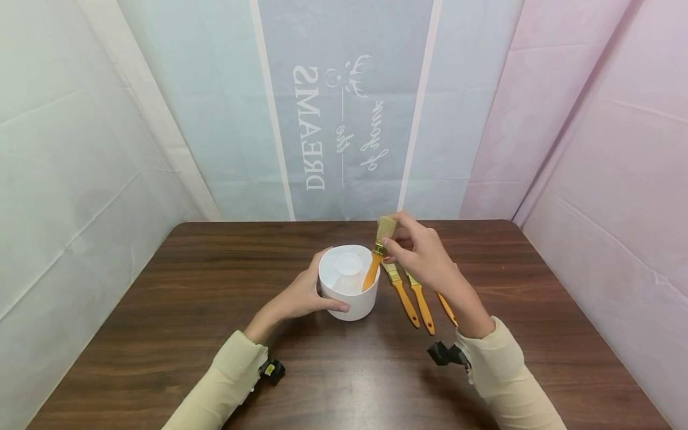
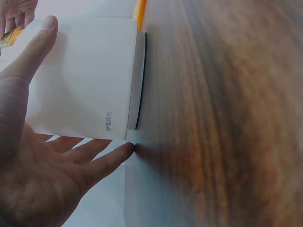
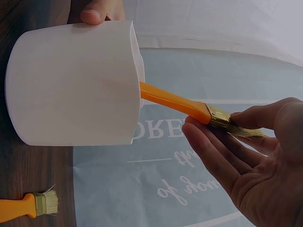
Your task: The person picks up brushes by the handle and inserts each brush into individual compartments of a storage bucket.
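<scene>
A white round pen holder [image 1: 348, 306] with a divided inside and a round centre stands on the table. My left hand [image 1: 302, 295] grips its left side, thumb across the front and fingers around the back. With thumb and fingers, my right hand [image 1: 424, 254] pinches a paintbrush [image 1: 372, 269] by its metal collar and bristles. The brush points bristles up, its orange handle [image 3: 173, 100] slanting down past the rim into the holder. Inside the holder, the handle's tip is hidden in the right wrist view.
Two more orange-handled paintbrushes, a left one [image 1: 405, 301] and a right one [image 1: 423, 307], lie right of the holder. A third brush [image 1: 447, 309] is partly hidden under my right forearm. The brown wooden table [image 1: 215, 269] ends at hanging cloths [image 1: 349, 203].
</scene>
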`<state>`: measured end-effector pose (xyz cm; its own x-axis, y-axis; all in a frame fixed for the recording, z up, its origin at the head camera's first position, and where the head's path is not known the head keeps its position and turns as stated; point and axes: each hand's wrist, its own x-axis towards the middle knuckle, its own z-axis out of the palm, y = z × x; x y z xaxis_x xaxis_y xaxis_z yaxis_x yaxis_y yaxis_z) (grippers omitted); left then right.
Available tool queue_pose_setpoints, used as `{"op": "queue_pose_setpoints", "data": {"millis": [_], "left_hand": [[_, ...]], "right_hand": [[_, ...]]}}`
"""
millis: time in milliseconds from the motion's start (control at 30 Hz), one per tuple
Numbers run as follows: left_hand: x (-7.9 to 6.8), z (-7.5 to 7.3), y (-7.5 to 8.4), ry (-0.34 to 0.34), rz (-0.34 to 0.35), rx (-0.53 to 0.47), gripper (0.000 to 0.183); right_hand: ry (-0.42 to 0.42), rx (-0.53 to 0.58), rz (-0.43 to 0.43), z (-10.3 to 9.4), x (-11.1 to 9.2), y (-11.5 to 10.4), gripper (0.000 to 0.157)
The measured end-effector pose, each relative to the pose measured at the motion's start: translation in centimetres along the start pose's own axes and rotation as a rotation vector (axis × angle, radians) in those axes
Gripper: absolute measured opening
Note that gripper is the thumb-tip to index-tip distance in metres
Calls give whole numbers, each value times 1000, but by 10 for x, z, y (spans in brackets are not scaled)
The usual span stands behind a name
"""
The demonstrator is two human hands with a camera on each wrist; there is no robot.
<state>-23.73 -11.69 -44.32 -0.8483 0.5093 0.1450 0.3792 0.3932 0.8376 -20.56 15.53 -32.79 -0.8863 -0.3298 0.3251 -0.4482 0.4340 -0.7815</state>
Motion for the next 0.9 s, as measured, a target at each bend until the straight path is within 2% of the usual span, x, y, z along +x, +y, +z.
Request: {"op": "queue_pose_setpoints", "data": {"millis": [433,900], "left_hand": [[-2,0,0,-7,-15,-10,126],[0,0,0,-4,-3,-8,128]], "right_hand": [[-7,-48,-23,3,-2,3,35],[-22,-36,-31,3,0,4,32]]}}
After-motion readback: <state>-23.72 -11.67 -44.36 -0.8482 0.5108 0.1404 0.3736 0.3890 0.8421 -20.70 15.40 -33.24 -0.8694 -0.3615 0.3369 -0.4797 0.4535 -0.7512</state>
